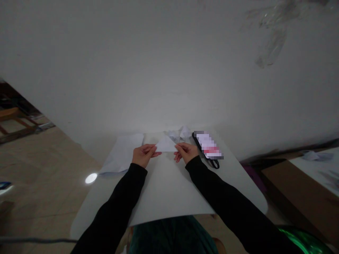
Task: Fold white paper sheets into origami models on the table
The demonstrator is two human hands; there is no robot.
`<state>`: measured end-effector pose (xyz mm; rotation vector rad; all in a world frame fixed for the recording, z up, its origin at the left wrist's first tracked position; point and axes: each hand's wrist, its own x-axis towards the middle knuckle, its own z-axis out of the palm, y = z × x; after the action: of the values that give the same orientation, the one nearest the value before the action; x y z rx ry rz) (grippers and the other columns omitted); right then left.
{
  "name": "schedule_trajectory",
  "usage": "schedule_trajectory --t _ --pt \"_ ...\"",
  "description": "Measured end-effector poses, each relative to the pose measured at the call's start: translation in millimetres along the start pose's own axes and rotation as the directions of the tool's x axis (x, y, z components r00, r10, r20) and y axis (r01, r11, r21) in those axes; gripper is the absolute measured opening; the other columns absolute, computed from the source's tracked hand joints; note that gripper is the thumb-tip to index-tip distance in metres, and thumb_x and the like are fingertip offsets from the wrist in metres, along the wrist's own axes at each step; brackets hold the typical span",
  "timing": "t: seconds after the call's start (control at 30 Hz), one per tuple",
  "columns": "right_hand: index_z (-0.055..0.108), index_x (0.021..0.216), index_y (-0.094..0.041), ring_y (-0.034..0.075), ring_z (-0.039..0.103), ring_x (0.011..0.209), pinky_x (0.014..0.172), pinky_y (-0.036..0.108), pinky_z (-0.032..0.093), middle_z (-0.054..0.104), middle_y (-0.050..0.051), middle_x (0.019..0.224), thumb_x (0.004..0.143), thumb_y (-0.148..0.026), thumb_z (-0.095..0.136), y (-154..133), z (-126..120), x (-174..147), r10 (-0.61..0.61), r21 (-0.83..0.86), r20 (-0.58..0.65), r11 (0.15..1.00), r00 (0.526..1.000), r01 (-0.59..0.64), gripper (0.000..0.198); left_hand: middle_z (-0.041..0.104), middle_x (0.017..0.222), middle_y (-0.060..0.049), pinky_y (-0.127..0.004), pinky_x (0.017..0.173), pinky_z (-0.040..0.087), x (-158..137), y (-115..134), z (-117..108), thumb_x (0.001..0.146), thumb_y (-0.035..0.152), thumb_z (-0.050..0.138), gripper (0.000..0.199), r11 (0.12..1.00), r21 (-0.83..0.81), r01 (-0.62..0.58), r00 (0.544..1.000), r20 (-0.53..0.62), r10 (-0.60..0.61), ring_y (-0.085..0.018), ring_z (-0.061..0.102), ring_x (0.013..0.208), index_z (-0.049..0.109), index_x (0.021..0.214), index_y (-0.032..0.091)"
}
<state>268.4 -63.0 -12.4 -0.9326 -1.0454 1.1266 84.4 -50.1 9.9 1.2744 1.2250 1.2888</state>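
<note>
A white sheet of paper folded into a triangle (pixel 165 145) is held up between my two hands, its long edge toward me and its point away. My left hand (pixel 144 154) pinches the left corner between thumb and fingers. At the right corner, my right hand (pixel 186 151) grips it the same way. Just beyond the triangle lie folded white paper pieces (pixel 185 132), partly hidden behind it. A stack of white paper (pixel 119 152) rests beside my left hand, and a phone (pixel 208 145) with a blurred screen lies to the right of my right hand.
The white table (pixel 164 197) stands against a grey-white wall (pixel 159 70). A black strap loop (pixel 216 163) sticks out at the phone's near end. At the right is a cardboard box (pixel 299 190) with white paper near it. A wooden stool (pixel 16 118) stands far left on the tiled floor.
</note>
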Motion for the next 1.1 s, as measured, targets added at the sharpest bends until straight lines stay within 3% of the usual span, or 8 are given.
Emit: schedule_trajectory --t 0.13,0.23,0.37,0.57,0.77,0.97,1.1 --pt "0.062 0.076 -0.014 0.013 0.058 0.036 0.031 0.021 0.046 0.061 -0.001 0.048 0.067 -0.043 0.067 2 0 0 -0.003 -0.016 0.009 1.000 1.000 0.003 0.030 0.062 0.048 -0.002 -0.020 0.040 0.048 -4 7 -1 0.061 0.035 0.074 0.030 0.997 0.065 -0.049 0.998 -0.042 0.051 -0.014 0.061 0.042 0.060 0.070 0.010" --pt "0.063 0.077 -0.014 0.013 0.057 0.035 0.030 0.021 0.045 0.061 -0.001 0.049 0.068 -0.044 0.066 1 -1 0 -0.015 -0.032 0.033 0.999 0.999 0.016 0.031 0.053 0.039 0.005 -0.015 0.030 0.034 -4 8 -3 0.065 0.040 0.070 0.032 0.994 0.100 -0.039 0.999 0.032 0.036 -0.008 0.050 0.031 0.051 0.063 0.015" --pt "0.064 0.078 -0.014 0.012 0.057 0.035 0.030 0.021 0.045 0.061 -0.001 0.049 0.069 -0.043 0.066 2 -3 0 -0.035 -0.040 0.061 0.999 0.998 0.037 0.031 0.051 0.039 0.004 -0.017 0.027 0.029 -1 2 -6 0.068 0.054 0.061 0.041 0.993 0.107 0.059 0.972 0.218 -0.081 -0.009 0.046 0.028 0.048 0.062 0.016" --pt "0.063 0.076 -0.014 0.012 0.057 0.035 0.030 0.021 0.044 0.061 -0.001 0.048 0.069 -0.044 0.065 1 -2 0 -0.036 -0.054 0.040 0.998 0.999 0.039 0.030 0.050 0.045 0.005 -0.016 0.028 0.027 -1 -3 -5 0.068 0.052 0.062 0.039 0.995 0.076 0.057 0.971 0.227 -0.073 -0.005 0.042 0.031 0.054 0.073 0.014" --pt "0.065 0.077 -0.014 0.012 0.057 0.035 0.031 0.020 0.045 0.061 -0.001 0.048 0.070 -0.041 0.065 -2 -1 -1 -0.063 -0.067 0.002 0.996 0.998 0.063 0.028 0.051 0.046 0.004 -0.017 0.029 0.029 -4 6 -4 0.066 0.051 0.064 0.038 0.997 0.056 0.055 0.955 0.289 -0.069 -0.005 0.041 0.032 0.054 0.068 0.014" --pt "0.065 0.074 -0.013 0.014 0.056 0.033 0.028 0.022 0.043 0.061 0.000 0.047 0.066 -0.042 0.068 0 -1 2 -0.013 -0.010 -0.004 1.000 1.000 0.013 0.030 0.052 0.049 0.003 -0.018 0.030 0.028 -2 6 -8 0.066 0.047 0.065 0.037 0.996 0.041 0.077 0.935 0.345 -0.086 -0.005 0.040 0.032 0.058 0.078 0.013" --pt "0.064 0.073 -0.013 0.014 0.057 0.034 0.028 0.022 0.045 0.063 0.001 0.048 0.058 -0.038 0.075 1 -1 5 0.170 0.164 0.038 0.971 0.985 -0.174 0.031 0.049 0.047 0.006 -0.017 0.028 0.024 -2 9 -12 0.071 0.040 0.059 0.050 0.995 -0.018 0.102 0.934 0.347 -0.089 -0.005 0.035 0.029 0.056 0.110 0.010"
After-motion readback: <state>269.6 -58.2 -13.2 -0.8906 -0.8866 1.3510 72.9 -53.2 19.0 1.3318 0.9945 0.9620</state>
